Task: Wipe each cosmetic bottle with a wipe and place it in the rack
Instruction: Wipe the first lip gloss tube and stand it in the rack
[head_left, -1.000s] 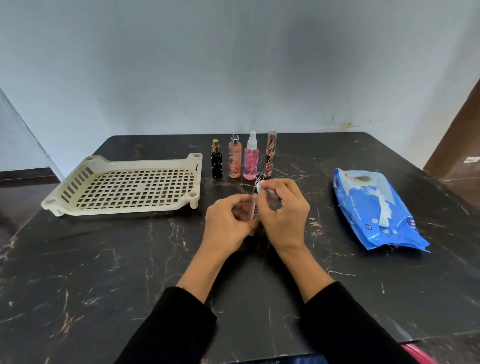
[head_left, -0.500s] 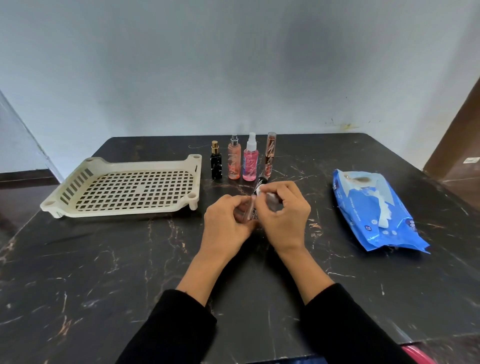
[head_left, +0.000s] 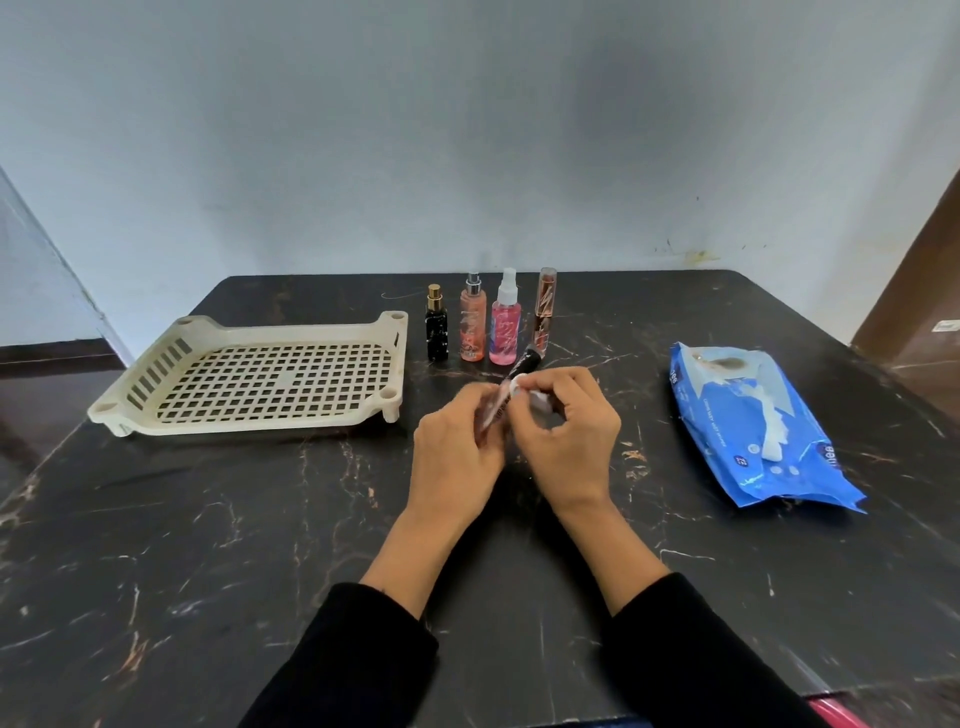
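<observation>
My left hand (head_left: 457, 447) grips a slim clear bottle with a black cap (head_left: 524, 362), tilted with the cap pointing away from me. My right hand (head_left: 569, 434) pinches a small white wipe (head_left: 519, 387) against the bottle's upper part. Both hands meet above the table's middle. A cream perforated rack (head_left: 156, 384) sits at the left with nothing in it. Behind my hands stand a black bottle with a gold top (head_left: 436, 325), an orange spray bottle (head_left: 472, 325), a pink spray bottle (head_left: 505, 325) and a slim copper tube (head_left: 544, 312).
A blue pack of wet wipes (head_left: 748, 421) lies at the right with a wipe poking from its opening. The dark marble table (head_left: 208, 545) ends at a pale wall behind. A brown door stands at the far right.
My hands have stayed at the table's middle; the right fingers with the wipe shifted slightly along the bottle toward its black cap.
</observation>
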